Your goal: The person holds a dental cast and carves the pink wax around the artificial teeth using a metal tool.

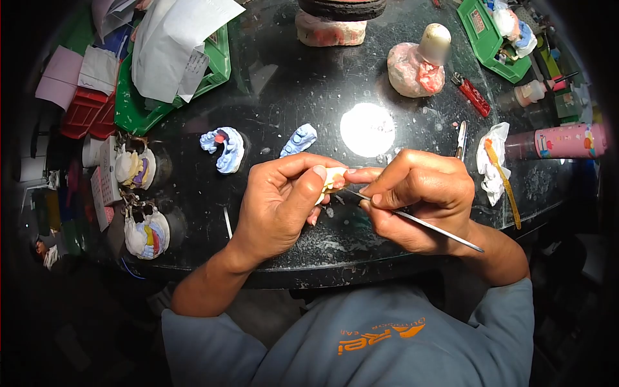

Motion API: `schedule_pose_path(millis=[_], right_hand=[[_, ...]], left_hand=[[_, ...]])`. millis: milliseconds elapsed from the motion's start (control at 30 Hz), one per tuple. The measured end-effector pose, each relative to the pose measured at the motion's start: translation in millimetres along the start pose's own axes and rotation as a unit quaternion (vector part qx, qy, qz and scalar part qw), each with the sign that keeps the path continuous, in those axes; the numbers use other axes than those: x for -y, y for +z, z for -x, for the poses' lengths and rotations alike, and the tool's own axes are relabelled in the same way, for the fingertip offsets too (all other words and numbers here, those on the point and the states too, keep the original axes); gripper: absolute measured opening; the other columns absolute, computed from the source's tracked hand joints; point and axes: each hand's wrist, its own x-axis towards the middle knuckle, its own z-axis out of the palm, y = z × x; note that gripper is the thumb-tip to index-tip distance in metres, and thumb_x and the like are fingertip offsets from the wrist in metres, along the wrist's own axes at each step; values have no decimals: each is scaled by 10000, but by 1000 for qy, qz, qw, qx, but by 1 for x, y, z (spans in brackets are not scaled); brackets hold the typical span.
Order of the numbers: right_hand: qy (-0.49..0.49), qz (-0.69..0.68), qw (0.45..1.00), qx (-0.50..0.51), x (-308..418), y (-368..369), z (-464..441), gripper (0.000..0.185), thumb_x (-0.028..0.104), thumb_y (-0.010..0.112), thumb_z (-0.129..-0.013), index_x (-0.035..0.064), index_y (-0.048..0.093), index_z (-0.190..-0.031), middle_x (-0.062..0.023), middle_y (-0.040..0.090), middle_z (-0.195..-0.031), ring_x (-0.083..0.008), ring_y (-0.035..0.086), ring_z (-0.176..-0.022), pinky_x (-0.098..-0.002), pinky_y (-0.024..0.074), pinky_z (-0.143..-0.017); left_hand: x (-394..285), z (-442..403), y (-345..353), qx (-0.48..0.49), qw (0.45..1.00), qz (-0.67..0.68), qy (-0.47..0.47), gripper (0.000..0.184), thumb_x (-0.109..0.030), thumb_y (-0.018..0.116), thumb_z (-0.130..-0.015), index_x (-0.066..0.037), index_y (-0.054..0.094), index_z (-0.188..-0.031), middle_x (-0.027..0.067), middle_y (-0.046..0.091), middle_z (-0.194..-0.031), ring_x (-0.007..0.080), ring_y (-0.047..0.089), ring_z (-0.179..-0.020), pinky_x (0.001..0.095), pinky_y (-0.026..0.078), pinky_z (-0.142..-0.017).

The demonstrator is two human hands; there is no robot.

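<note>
Dental piece point(333, 177), pinched in left hand point(280, 203), lies 9 o'clock of right hand point(422, 200). Right grips slim tool point(442, 231), axis 10-to-4 o'clock.

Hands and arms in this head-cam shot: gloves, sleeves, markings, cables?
Left hand and right hand are bare: no gloves, and no rings or watch visible. Short grey-blue sleeves leave the forearms uncovered; the matching shirt has orange lettering. No cables on either arm.
</note>
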Motion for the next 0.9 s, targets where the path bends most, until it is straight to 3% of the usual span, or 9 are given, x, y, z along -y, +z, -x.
schedule_pose_path(millis=[900], right_hand=[[-1,-16,1000,-4,0,0,0,137,-133,764,-758,-29,684,-797,-118,728,-816,-203,741,-756,-432,669,-912]], left_hand=[[-2,1,2,-7,1000,-10,4,370,-273,593,-1104,66,726,-1169,59,736,-962,28,581,-698,187,494,-602]])
